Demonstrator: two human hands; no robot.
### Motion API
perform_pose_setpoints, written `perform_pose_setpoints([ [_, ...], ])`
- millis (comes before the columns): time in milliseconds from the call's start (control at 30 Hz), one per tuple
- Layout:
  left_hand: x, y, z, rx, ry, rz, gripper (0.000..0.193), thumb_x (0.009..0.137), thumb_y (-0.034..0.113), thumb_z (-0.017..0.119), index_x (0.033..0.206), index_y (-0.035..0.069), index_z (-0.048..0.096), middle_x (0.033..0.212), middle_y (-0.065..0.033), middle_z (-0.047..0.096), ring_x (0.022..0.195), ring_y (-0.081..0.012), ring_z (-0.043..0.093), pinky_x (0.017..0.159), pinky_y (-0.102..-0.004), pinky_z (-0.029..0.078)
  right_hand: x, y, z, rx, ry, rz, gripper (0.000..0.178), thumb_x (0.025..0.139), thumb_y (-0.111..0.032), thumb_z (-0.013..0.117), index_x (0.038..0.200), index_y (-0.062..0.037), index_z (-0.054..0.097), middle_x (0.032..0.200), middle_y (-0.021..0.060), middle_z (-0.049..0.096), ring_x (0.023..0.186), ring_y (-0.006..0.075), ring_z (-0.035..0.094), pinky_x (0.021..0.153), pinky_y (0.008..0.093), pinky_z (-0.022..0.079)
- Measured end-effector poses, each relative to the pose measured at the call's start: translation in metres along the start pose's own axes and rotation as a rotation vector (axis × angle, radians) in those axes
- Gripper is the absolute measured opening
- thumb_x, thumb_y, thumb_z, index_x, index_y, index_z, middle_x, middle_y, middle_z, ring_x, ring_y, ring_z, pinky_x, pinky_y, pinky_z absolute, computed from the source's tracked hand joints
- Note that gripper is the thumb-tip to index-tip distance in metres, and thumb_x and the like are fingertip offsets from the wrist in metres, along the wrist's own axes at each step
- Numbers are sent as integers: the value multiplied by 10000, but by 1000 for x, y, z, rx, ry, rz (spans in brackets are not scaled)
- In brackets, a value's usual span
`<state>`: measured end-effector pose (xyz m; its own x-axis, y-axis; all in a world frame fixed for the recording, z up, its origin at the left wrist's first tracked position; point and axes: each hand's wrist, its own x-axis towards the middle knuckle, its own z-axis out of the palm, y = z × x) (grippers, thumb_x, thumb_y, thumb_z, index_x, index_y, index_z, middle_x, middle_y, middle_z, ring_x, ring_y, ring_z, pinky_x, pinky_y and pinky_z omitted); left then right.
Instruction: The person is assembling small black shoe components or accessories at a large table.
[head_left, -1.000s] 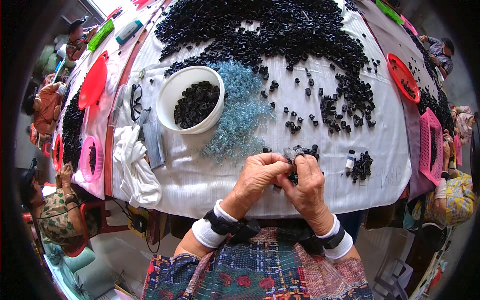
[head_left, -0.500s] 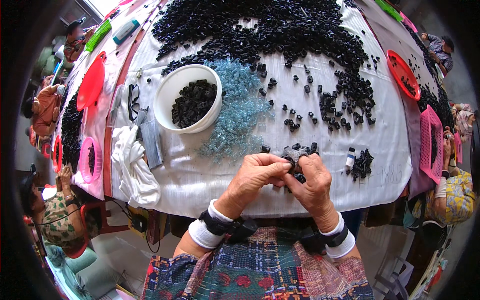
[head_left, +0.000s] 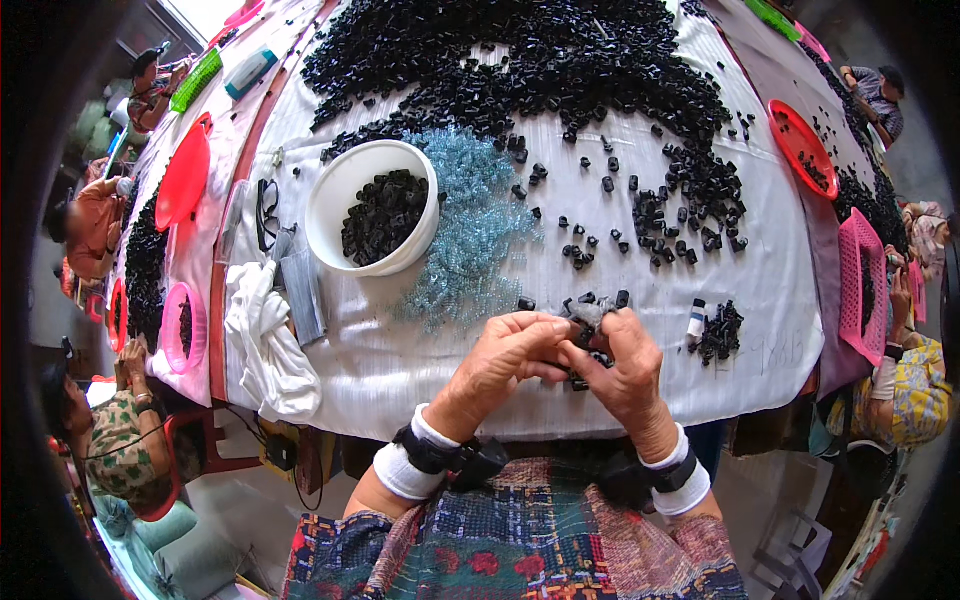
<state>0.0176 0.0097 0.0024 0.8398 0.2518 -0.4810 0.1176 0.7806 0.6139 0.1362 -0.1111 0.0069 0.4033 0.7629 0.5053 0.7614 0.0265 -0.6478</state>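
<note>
Near the table's front edge, my left hand (head_left: 505, 362) and my right hand (head_left: 627, 378) meet with thumbs and fingertips pinched together. Between them is a small black plastic part (head_left: 577, 328), mostly covered by the fingers. A crumpled grey clump (head_left: 591, 313) shows at my right fingertips; its kind is unclear. A few more black parts lie under and around the hands. Left of them stands a white bowl (head_left: 322, 215) part-filled with black parts. Small clear-blue pieces (head_left: 470, 230) are heaped against its right side.
A large pile of black parts (head_left: 520, 60) covers the far table. Right of my hands are a small white bottle (head_left: 697, 318) and a little heap of dark pieces (head_left: 720, 333). White cloth (head_left: 262, 345) and glasses (head_left: 267, 212) lie left. Other people sit along both sides.
The view has shifted very slightly. My hands stay at the same spot, with only small finger movements around the black part.
</note>
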Motion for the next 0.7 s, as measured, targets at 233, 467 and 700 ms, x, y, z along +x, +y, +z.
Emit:
perform_pose_setpoints([
  [233,-2,2,6,160,-61,32,179,831,135,641,928,-14,631,813,-80,653,700,-153,643,621,-258,537,2,-3,-9,-61,-30,-103,318,627,-72,747,839,13,526,711,114,489,628,272,504,527,355,430],
  [467,-7,3,10,285,-63,51,154,811,141,666,899,17,650,791,-53,657,667,-117,632,620,-245,525,-2,-13,-14,-132,-82,-97,313,640,-100,732,863,13,545,739,127,519,658,291,529,577,369,458],
  [700,-12,4,11,195,-19,37,339,851,334,606,975,20,643,883,-61,653,742,-122,631,584,-230,510,-6,-11,-21,-72,-54,-65,288,649,-92,734,845,11,550,726,129,540,675,292,544,565,364,449],
])
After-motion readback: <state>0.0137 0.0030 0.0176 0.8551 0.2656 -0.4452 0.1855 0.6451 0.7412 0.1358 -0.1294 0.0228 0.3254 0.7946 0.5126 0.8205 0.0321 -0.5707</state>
